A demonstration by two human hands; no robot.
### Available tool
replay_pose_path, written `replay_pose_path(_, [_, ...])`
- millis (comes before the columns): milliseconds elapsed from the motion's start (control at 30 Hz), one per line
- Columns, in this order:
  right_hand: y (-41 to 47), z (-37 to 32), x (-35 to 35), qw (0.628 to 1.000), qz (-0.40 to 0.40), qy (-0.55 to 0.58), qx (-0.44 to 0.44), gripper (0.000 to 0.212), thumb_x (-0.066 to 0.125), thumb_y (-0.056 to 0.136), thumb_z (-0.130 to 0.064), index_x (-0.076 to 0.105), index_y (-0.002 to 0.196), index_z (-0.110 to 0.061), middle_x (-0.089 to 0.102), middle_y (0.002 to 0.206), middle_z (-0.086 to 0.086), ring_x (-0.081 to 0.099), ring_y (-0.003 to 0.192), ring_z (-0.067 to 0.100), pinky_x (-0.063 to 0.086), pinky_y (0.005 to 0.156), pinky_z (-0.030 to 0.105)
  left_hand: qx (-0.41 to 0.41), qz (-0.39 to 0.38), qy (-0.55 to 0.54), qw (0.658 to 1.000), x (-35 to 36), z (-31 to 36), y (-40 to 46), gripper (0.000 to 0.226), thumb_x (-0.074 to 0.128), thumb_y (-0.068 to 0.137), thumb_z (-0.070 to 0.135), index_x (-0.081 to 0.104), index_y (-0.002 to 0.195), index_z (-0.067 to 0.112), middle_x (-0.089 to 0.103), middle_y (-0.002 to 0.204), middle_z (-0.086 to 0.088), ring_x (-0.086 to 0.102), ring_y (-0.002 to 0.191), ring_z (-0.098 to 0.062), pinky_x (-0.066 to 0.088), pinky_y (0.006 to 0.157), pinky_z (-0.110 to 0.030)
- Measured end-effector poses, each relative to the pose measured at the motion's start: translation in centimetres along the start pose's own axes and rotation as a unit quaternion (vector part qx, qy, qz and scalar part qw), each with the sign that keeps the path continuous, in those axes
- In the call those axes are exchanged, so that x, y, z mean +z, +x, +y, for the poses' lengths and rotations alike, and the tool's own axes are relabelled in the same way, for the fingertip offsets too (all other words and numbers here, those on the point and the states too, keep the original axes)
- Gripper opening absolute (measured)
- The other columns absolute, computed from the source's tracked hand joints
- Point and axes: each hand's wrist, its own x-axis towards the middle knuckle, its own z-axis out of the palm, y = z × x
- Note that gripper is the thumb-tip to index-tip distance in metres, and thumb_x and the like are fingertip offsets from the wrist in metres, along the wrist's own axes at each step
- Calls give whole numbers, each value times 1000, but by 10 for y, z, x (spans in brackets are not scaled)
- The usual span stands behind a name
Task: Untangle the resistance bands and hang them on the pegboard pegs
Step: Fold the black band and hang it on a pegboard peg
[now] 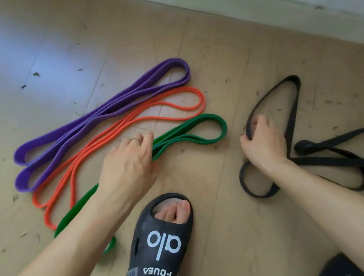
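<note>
Nearest the camera, a black slide sandal point(159, 243) on a foot is seen at 6 o'clock, printed with white lettering, toes showing through its open front. From the fingers outward: the fingers of the left hand point(129, 165) are curled down onto the middle of the green band point(200, 128), pressed on or gripping it; a ring is worn on one finger. The bare forearm runs back toward 7 o'clock, and part of the green band is hidden beneath it. The fingers of the right hand point(263, 144) are closed around one strand of the black band point(292, 112), which is lifted into an upright loop toward 1 o'clock, while the rest lies in loose crossing coils on the floor at 3 o'clock. The right forearm runs back toward 5 o'clock.

Beside the green band, toward 10 o'clock, the orange band point(162, 112) is laid out folded double, and just beyond it the purple band point(108, 108) is laid the same way; the three lie roughly parallel and apart from the black one. All bands are on a wooden floor point(234, 234) flecked with small debris. A pale baseboard point(251, 3) is seen at 1 o'clock.
</note>
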Motion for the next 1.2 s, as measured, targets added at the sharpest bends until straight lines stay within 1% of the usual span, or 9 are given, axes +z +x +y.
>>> replay_pose_path(133, [-6,12,0,993,-96,-70,-12,31,60,99,-29,54,126,-14,65,117,9,63,108,30,56,92,49,136,20,-8,990,-9,50,24,42,68,81,31,57,116,10,62,97,-9,65,85,-33,48,65,-39])
replay_pose_path(267, [-10,12,-14,988,-129,63,48,29,54,103,-22,55,131,-18,64,120,6,63,109,26,56,94,44,212,-8,8,977,-17,82,35,49,60,91,38,50,131,13,60,112,-6,64,98,-29,51,78,-41])
replay_pose_path(467, [-17,0,-105,967,-98,232,37,5,55,99,-24,60,100,-22,70,98,5,70,90,24,59,87,41,228,-63,-115,965,-79,115,37,81,64,95,38,18,159,19,43,151,-8,54,128,-27,48,100,-36])
replay_pose_path(633, [-60,-21,-212,947,-114,298,-45,24,55,100,-22,71,98,-6,74,81,12,71,73,20,57,70,28,234,-45,-232,943,-165,135,20,105,77,85,43,7,162,27,31,163,-5,42,142,-21,38,108,-29])
replay_pose_path(767, [-110,-39,-294,925,-76,355,-108,24,52,101,-15,68,91,-1,67,75,11,64,71,21,53,74,34,209,-36,-333,919,-246,156,-2,91,78,81,48,27,154,30,56,140,5,53,129,-14,41,109,-31])
replay_pose_path(833, [-135,-43,-328,909,-50,394,-123,23,53,100,-15,68,87,-4,65,72,9,61,69,20,49,70,34,205,-20,-377,903,-279,166,-16,62,77,77,55,51,129,32,67,113,8,64,109,-15,51,99,-38])
replay_pose_path(967, [-177,-33,-377,872,-40,463,-151,23,57,99,-22,67,83,-10,62,68,5,59,67,19,48,69,33,277,-46,-438,854,-323,185,-52,16,76,82,41,62,90,42,66,87,19,64,89,-3,49,91,-34])
replay_pose_path(1033, [-189,-30,-391,842,-44,513,-159,26,58,99,-25,64,77,-13,58,65,3,58,68,19,47,76,36,286,-58,-474,831,-333,197,-65,13,74,79,40,63,86,42,68,91,14,66,96,-6,50,98,-37])
replay_pose_path(1200, [-216,-15,-397,751,-51,639,-158,26,63,97,-25,51,75,-17,39,58,-1,48,57,15,43,67,30,252,-32,-533,807,-334,226,-87,43,75,75,32,64,111,12,73,111,-13,70,110,-20,50,108,-45])
